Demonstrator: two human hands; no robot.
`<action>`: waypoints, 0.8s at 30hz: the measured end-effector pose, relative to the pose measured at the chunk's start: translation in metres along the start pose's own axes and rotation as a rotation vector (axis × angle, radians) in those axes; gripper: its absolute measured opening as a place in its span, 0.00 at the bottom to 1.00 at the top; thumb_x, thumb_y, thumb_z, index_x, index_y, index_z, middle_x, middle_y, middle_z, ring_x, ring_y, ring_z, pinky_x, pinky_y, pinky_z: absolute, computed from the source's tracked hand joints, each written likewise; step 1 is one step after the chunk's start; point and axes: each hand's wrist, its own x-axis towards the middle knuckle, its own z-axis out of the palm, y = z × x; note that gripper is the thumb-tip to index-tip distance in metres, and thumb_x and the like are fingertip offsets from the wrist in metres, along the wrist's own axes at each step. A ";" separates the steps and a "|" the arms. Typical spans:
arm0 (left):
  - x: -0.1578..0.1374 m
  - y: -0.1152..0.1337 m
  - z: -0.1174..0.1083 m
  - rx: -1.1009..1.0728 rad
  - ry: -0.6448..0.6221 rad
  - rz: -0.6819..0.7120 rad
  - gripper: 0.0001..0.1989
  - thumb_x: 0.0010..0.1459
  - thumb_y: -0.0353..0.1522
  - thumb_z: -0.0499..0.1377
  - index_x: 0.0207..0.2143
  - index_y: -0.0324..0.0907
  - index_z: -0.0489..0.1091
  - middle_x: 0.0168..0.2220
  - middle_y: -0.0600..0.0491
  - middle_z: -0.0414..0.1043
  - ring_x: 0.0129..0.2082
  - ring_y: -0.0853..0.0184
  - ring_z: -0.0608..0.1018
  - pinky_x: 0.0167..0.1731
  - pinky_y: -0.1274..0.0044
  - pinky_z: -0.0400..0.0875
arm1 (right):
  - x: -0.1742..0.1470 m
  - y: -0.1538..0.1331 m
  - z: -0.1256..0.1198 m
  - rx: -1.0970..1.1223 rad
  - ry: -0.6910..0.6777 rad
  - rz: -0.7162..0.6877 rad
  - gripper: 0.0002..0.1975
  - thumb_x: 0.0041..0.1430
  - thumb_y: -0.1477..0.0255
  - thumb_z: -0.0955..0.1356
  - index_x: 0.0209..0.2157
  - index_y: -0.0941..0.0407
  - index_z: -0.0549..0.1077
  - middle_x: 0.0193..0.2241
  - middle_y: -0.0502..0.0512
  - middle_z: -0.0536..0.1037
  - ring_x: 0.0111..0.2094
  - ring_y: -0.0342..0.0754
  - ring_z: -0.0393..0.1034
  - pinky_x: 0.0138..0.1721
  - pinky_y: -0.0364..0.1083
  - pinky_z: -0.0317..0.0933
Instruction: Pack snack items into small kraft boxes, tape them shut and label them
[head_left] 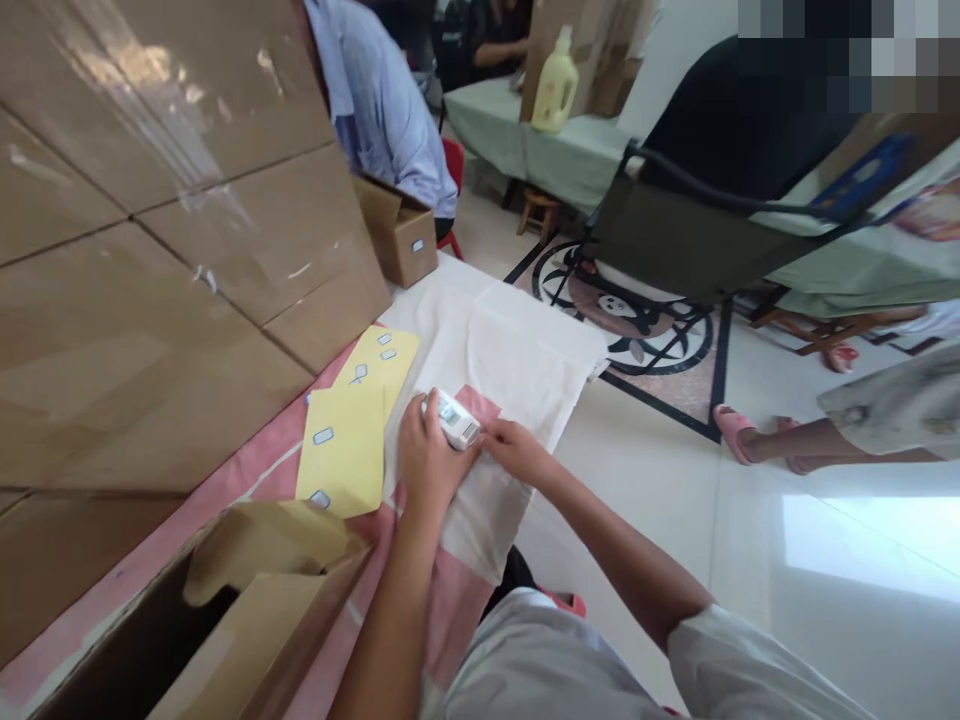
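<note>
My left hand (426,450) is wrapped round a small white box (459,422) with printed labels on it, held over the cloth-covered table. At the box's near right end is my right hand (516,450), its fingers pinched together; whatever they grip is too small to make out. Left of the hands lies a yellow sheet (345,455) carrying a few small blue-edged stickers. Another yellow sheet (401,350) with similar stickers lies partly under it.
Large taped cartons (247,230) are stacked along the left. An open carton (292,610) stands at the near left, a smaller one (412,250) at the table's far end. Beyond sits a person in a blue shirt (397,110). A folding chair (675,230) stands to the right.
</note>
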 end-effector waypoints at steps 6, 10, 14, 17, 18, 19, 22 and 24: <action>-0.001 0.004 -0.001 0.063 0.007 -0.001 0.48 0.50 0.43 0.70 0.66 0.36 0.53 0.61 0.33 0.62 0.59 0.42 0.69 0.56 0.57 0.69 | 0.005 0.000 0.000 -0.133 0.003 -0.013 0.16 0.62 0.72 0.66 0.20 0.56 0.64 0.21 0.46 0.65 0.27 0.42 0.58 0.31 0.43 0.50; -0.004 0.005 -0.001 0.075 0.009 -0.014 0.46 0.52 0.44 0.69 0.66 0.37 0.53 0.62 0.34 0.62 0.60 0.43 0.69 0.56 0.57 0.69 | 0.007 0.000 -0.001 -0.173 -0.027 -0.047 0.14 0.63 0.72 0.66 0.22 0.57 0.67 0.24 0.48 0.68 0.30 0.43 0.61 0.33 0.43 0.51; -0.005 0.005 -0.001 0.082 0.027 -0.007 0.45 0.50 0.43 0.69 0.65 0.37 0.54 0.61 0.35 0.63 0.58 0.45 0.70 0.54 0.59 0.71 | 0.007 -0.002 -0.003 -0.196 -0.043 -0.068 0.13 0.65 0.72 0.66 0.25 0.58 0.70 0.27 0.49 0.72 0.33 0.45 0.66 0.36 0.44 0.56; -0.005 0.004 0.001 0.081 0.048 0.005 0.45 0.51 0.42 0.69 0.65 0.38 0.54 0.61 0.35 0.63 0.59 0.44 0.70 0.52 0.59 0.72 | 0.006 -0.002 -0.005 -0.223 -0.052 -0.070 0.13 0.67 0.67 0.67 0.30 0.58 0.72 0.30 0.50 0.74 0.34 0.45 0.69 0.39 0.46 0.63; -0.005 0.004 0.001 0.078 0.054 0.006 0.45 0.51 0.42 0.69 0.65 0.38 0.54 0.61 0.35 0.63 0.59 0.44 0.70 0.52 0.58 0.72 | 0.006 -0.003 -0.006 -0.233 -0.058 -0.070 0.13 0.68 0.64 0.67 0.32 0.59 0.73 0.31 0.50 0.75 0.34 0.45 0.70 0.40 0.47 0.65; -0.005 0.004 0.002 0.075 0.059 0.008 0.44 0.52 0.42 0.68 0.65 0.38 0.54 0.61 0.36 0.63 0.59 0.45 0.70 0.52 0.58 0.72 | 0.006 -0.003 -0.006 -0.244 -0.066 -0.069 0.14 0.68 0.63 0.67 0.34 0.59 0.73 0.33 0.51 0.75 0.35 0.45 0.71 0.41 0.48 0.67; -0.006 0.004 0.003 0.065 0.065 0.014 0.43 0.52 0.41 0.68 0.65 0.38 0.54 0.61 0.36 0.63 0.60 0.46 0.70 0.54 0.59 0.72 | 0.008 -0.004 -0.009 -0.269 -0.096 -0.072 0.14 0.68 0.62 0.67 0.39 0.60 0.74 0.37 0.52 0.77 0.38 0.46 0.74 0.42 0.50 0.70; -0.006 0.004 0.003 0.063 0.066 0.013 0.43 0.51 0.40 0.68 0.65 0.39 0.54 0.60 0.36 0.64 0.59 0.47 0.70 0.54 0.60 0.71 | 0.009 -0.005 -0.011 -0.274 -0.113 -0.076 0.13 0.69 0.63 0.68 0.41 0.60 0.75 0.38 0.53 0.78 0.39 0.47 0.74 0.43 0.50 0.71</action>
